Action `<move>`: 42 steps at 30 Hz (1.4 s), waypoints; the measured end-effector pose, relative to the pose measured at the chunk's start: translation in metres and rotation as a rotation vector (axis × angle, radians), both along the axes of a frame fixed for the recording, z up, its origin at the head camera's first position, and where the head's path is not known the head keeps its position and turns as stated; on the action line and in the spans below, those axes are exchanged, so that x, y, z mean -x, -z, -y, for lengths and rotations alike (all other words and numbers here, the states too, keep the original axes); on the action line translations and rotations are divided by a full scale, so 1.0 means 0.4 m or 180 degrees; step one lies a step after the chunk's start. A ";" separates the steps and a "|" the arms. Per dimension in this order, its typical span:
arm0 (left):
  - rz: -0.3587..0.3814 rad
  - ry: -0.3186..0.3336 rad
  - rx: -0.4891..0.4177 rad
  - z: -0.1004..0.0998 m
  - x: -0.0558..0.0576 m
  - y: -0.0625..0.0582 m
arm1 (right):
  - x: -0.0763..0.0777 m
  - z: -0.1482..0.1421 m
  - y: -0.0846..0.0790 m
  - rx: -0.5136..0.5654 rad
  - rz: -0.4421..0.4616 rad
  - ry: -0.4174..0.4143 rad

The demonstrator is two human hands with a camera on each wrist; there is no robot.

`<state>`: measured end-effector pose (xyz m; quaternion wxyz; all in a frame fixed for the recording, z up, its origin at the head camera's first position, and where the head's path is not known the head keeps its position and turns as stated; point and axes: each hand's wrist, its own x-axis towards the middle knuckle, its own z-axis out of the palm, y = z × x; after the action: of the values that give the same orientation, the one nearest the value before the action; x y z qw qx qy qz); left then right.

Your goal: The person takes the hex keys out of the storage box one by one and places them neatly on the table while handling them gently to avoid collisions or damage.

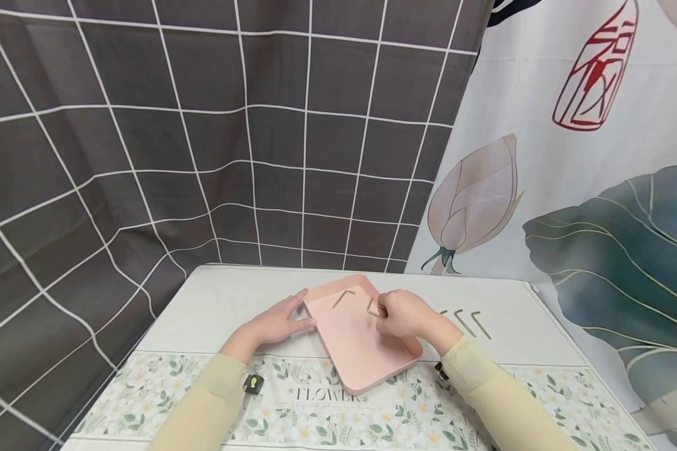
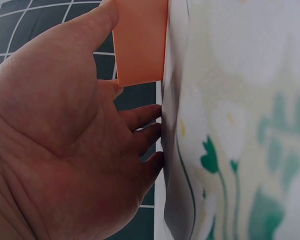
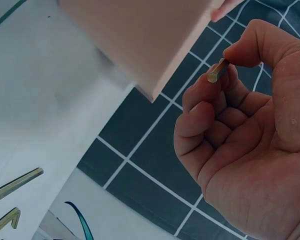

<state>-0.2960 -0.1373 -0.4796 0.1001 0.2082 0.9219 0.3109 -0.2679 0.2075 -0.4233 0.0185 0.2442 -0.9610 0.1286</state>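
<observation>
A pink tray (image 1: pixel 346 338) lies at an angle on the table. One L-shaped hex key (image 1: pixel 341 300) rests inside it near the far end. My right hand (image 1: pixel 405 313) is over the tray's right side, pinching another hex key (image 3: pixel 217 72) between thumb and index finger; its hexagonal end shows in the right wrist view. At the tray's far left corner, my left hand (image 1: pixel 276 321) has its fingers extended, with the thumb against the outer wall and the index finger by the corner. In the left wrist view, the tray wall (image 2: pixel 140 45) stands beside that thumb.
Right of the tray, hex keys (image 1: pixel 479 324) lie in a row on the white tabletop, one partly hidden by the right wrist. A floral cloth band (image 1: pixel 293 413) runs along the table's near side. Behind hang a dark grid curtain (image 1: pixel 276 138) and a printed white one (image 1: pixel 485 250).
</observation>
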 end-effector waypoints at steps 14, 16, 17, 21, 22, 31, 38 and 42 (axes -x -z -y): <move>0.0038 0.0016 0.0000 -0.001 -0.003 0.004 | -0.003 -0.023 0.026 -0.0004 -0.0044 0.0066; 0.0035 0.0024 -0.0019 -0.001 -0.005 0.003 | -0.002 -0.026 0.030 0.0001 -0.0030 0.0080; 0.0040 0.0022 -0.0036 -0.002 -0.005 0.003 | -0.002 -0.028 0.032 0.0007 -0.0030 0.0076; 0.0048 0.0026 -0.0085 -0.002 -0.003 0.001 | -0.002 -0.035 0.037 0.0052 -0.0002 0.0063; 0.0051 0.0023 -0.0100 -0.002 -0.002 0.001 | -0.002 -0.037 0.038 0.0053 0.0000 0.0064; 0.0043 0.0025 -0.0080 0.002 0.004 0.004 | 0.000 -0.043 0.038 0.0125 0.0018 0.0099; 0.0051 0.0011 -0.0086 0.001 0.001 -0.002 | -0.001 -0.055 0.030 0.0218 -0.0017 0.0138; 0.0057 0.0011 -0.0063 0.002 -0.001 -0.005 | -0.002 -0.066 0.021 0.0223 0.0020 0.0203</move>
<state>-0.2956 -0.1382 -0.4777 0.1068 0.2079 0.9175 0.3217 -0.2672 0.2340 -0.4316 0.0282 0.2122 -0.9633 0.1622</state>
